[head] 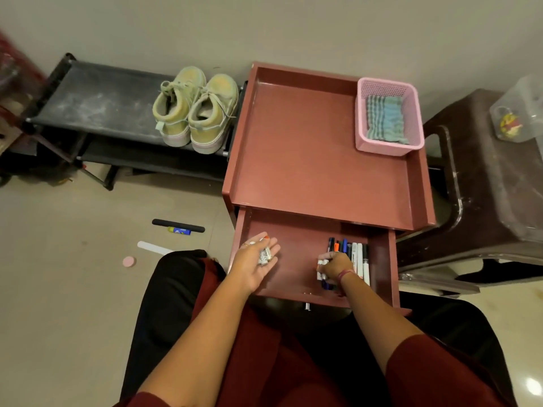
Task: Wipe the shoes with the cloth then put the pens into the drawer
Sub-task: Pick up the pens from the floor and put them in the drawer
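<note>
A pair of pale green shoes (196, 108) stands on the black rack (97, 101) to the left. The blue-green cloth (384, 118) lies folded in a pink basket (390, 146) on the reddish cabinet top (308, 148). Below it the drawer (296, 259) is pulled out. Several pens (357, 255) lie in a row at its right side. My right hand (335, 267) grips a few pens (321, 271) just left of that row. My left hand (258, 261) hovers palm-up over the drawer's left part, holding a white pen (265, 254) with an orange tip in loosely curled fingers.
On the floor to the left lie a black strip (177, 225), a blue and yellow glue stick (179, 230), a white strip (154, 248) and a pink disc (129, 262). A dark brown plastic stool (484, 183) with a clear container (520, 113) stands to the right.
</note>
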The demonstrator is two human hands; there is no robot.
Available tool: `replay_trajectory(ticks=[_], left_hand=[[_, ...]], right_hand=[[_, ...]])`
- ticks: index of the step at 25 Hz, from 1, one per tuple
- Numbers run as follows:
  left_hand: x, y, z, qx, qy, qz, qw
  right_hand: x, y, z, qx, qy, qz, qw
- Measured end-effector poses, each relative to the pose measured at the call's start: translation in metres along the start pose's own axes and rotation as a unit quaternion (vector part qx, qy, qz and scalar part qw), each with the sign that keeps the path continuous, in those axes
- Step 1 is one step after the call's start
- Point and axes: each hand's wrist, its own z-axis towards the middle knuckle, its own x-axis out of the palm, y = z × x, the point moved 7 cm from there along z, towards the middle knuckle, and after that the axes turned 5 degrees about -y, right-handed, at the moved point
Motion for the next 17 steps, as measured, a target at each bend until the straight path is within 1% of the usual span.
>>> replay_trajectory(ticks=[4,8,13,17], left_hand=[[0.009,0.002,0.003,-0.011,0.003,0.022,1.0],[0.006,0.0,0.008,-0.011,-0.002,0.021,1.0],[0.002,-0.002,0.009,-0.006,-0.011,0.02,1.0],[0.002,-0.002,0.011,-0.008,-0.01,0.017,1.0]], right_hand=[[0.014,0.0,0.009,-0.044,-0.015,-0.105,0.993],[0.03,-0.008,0.02,-0.035,-0.005,-0.143,0.989],[0.035,-0.01,0.027,-0.035,-0.018,-0.182,0.982],[0.035,-0.007,0.023,-0.049,-0.041,-0.258,0.964]])
